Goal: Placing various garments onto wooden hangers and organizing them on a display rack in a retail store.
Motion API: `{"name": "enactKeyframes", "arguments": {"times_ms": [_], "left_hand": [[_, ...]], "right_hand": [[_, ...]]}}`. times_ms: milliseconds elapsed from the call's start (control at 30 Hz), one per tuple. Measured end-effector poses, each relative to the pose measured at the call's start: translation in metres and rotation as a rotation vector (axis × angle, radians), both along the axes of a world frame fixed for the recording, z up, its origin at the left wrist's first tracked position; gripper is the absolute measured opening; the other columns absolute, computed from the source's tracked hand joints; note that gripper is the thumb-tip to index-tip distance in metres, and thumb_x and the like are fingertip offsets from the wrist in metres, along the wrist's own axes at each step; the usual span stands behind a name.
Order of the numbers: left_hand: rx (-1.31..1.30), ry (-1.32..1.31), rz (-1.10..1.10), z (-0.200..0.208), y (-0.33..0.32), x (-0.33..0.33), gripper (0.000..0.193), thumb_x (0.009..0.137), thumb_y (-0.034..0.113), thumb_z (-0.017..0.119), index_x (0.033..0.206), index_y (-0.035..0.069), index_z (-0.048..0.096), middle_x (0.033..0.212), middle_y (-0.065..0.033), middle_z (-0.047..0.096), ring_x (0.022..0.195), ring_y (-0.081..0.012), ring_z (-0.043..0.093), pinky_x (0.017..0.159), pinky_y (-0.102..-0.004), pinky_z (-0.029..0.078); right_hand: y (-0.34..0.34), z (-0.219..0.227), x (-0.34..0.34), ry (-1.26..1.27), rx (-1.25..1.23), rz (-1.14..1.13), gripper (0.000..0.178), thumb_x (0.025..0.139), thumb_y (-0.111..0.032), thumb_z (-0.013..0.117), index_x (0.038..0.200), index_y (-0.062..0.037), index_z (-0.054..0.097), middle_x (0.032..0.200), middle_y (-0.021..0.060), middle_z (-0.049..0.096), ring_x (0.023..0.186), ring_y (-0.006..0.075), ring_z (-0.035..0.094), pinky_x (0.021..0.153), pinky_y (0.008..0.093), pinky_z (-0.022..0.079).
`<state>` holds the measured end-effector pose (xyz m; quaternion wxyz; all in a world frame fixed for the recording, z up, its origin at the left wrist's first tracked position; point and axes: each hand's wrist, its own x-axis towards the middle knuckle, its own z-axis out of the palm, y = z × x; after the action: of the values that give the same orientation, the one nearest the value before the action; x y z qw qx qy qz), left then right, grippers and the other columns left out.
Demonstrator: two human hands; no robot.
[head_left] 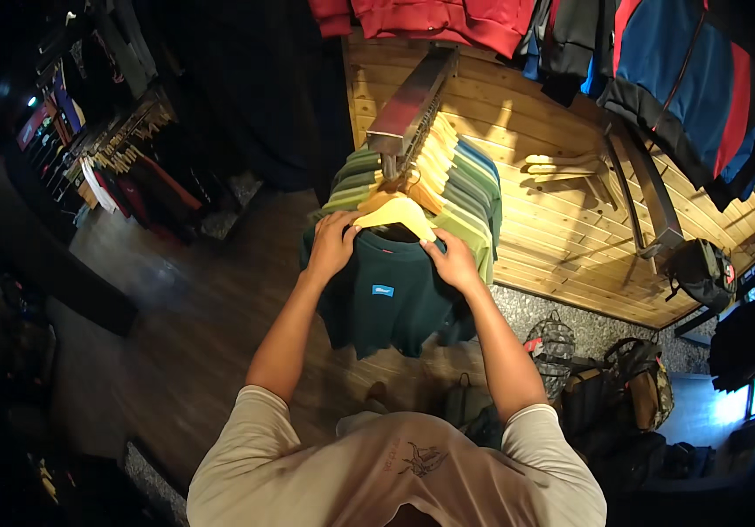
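A dark green T-shirt (383, 307) with a small blue label on its chest hangs on a pale wooden hanger (397, 213) in front of me. My left hand (333, 244) grips the shirt's left shoulder with the hanger's end, thumb on top near the collar. On the other shoulder my right hand (454, 261) is closed the same way, its thumb by the hanger's right tip. Right behind, several green and olive shirts (476, 198) hang in a row on wooden hangers from a metal rail (408, 105). Whether this hanger's hook sits on the rail is hard to see.
A pale wood-plank wall (562, 237) rises ahead, with red jackets (439, 16) and a blue jacket (676, 66) above. A metal bracket (645, 193) juts out at right. Backpacks (553, 347) stand on the floor below it. Another clothes rack (136, 149) is far left.
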<state>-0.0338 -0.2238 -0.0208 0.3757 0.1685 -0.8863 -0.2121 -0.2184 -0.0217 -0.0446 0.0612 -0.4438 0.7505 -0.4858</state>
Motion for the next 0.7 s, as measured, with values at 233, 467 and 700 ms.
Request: {"name": "enactKeyframes", "arguments": {"times_ms": [233,467,700], "left_hand": [[0.096,0.026,-0.066,-0.032,-0.032,-0.002,0.038,0.092,0.005,0.062,0.130,0.007,0.063,0.129,-0.0185,0.059,0.120,-0.0386,0.057,0.106,-0.0426,0.043],[-0.011,-0.033,-0.119,-0.050,-0.029,-0.041,0.066,0.096,0.018,0.059,0.156,0.006,0.034,0.159,-0.0219,0.033,0.150,-0.0425,0.025,0.123,-0.0521,0.016],[-0.092,-0.099,-0.168,-0.046,-0.069,-0.082,0.072,0.094,0.020,0.062,0.156,0.002,0.030,0.162,-0.0211,0.030,0.152,-0.0373,0.023,0.123,-0.0501,0.015]], "right_hand": [[-0.042,-0.017,0.021,0.113,-0.013,-0.176,0.040,0.092,-0.032,0.071,0.125,-0.0107,0.064,0.137,0.0198,0.058,0.124,0.0384,0.055,0.101,0.0436,0.045],[-0.072,-0.032,0.043,0.307,0.062,-0.321,0.071,0.100,-0.036,0.058,0.156,-0.0024,0.029,0.159,0.0200,0.033,0.149,0.0380,0.028,0.120,0.0529,0.021],[-0.100,-0.024,0.005,0.259,0.096,-0.300,0.077,0.102,-0.036,0.056,0.159,-0.0012,0.020,0.164,0.0225,0.024,0.153,0.0386,0.018,0.123,0.0485,0.015]]}}
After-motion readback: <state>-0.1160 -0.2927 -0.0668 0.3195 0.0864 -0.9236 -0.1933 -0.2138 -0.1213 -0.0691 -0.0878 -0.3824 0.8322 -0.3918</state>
